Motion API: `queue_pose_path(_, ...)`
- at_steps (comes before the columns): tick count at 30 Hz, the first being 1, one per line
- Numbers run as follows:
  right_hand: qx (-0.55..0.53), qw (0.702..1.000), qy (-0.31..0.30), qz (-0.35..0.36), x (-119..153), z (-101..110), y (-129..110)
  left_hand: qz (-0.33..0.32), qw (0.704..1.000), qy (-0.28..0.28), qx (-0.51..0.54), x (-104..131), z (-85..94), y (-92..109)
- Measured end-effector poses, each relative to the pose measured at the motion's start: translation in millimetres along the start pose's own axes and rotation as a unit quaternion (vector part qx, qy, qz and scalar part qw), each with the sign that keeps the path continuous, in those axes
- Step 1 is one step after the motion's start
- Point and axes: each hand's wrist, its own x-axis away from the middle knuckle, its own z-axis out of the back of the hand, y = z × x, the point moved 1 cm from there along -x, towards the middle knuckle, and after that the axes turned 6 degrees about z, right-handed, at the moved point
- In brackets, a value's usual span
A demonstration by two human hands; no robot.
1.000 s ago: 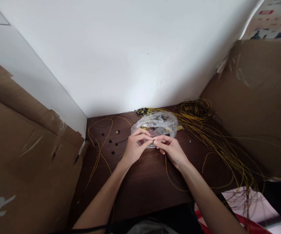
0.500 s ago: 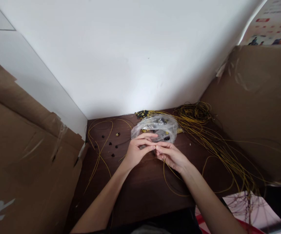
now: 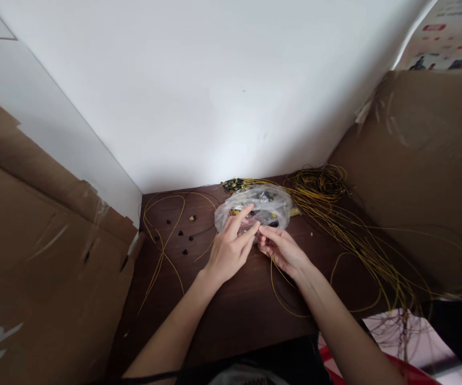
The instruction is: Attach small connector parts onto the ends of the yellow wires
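Observation:
My left hand (image 3: pixel 231 248) and my right hand (image 3: pixel 282 248) meet at their fingertips over the dark brown table (image 3: pixel 239 315), just in front of a clear plastic bag (image 3: pixel 283 206) with small black and yellow pieces in it. A thin yellow wire (image 3: pixel 273 280) hangs from my right hand, whose thumb and fingers are pinched together. The left fingers touch the right fingertips, with the index finger stretched out over the bag; whatever lies between the tips is too small to make out.
Small black pieces (image 3: pixel 185 251) and looped yellow wire (image 3: pixel 162 251) lie at the left. A long bundle of yellow wires (image 3: pixel 347 235) runs along the right. Cardboard (image 3: pixel 46 256) stands left, more cardboard (image 3: pixel 427 187) right, and a white wall (image 3: pixel 223 96) behind.
My left hand has turned, its back now more toward the camera and its fingers pointing up and right. My right hand has stayed nearly in place, still with the wire.

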Motion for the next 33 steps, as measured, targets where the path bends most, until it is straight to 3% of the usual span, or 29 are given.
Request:
queue_pose_path(4, 0.032, 0.999, 0.02, 0.02, -0.3, -0.3, -1.2, 0.014, 0.999, 0.005, -0.029, -1.5, 2.7, 0.2)
queue_pose_path(8, 0.075, 0.995, 0.047, 0.051, 1.1, -2.7, -3.1, 0.095, 0.994, 0.03, 0.035, -4.2, 5.3, -1.6)
queue_pose_path(13, 0.147, 0.983, 0.044, 0.097, 2.0, -2.9, -0.8, 0.175, 0.977, 0.005, 0.12, -6.7, 5.1, -2.1)
queue_pose_path(21, 0.288, 0.942, 0.048, 0.163, 4.5, -4.4, -1.7, 0.209, 0.968, -0.004, 0.139, -6.0, 0.9, -1.5)
queue_pose_path(28, 0.329, 0.924, 0.02, 0.193, 4.3, -7.9, -3.4, 0.25, 0.957, -0.008, 0.15, -7.2, 1.3, -1.6)
queue_pose_path(33, 0.359, 0.909, 0.013, 0.209, 0.1, -5.0, -0.7, 0.239, 0.965, -0.007, 0.109, -5.4, -0.5, -5.7)
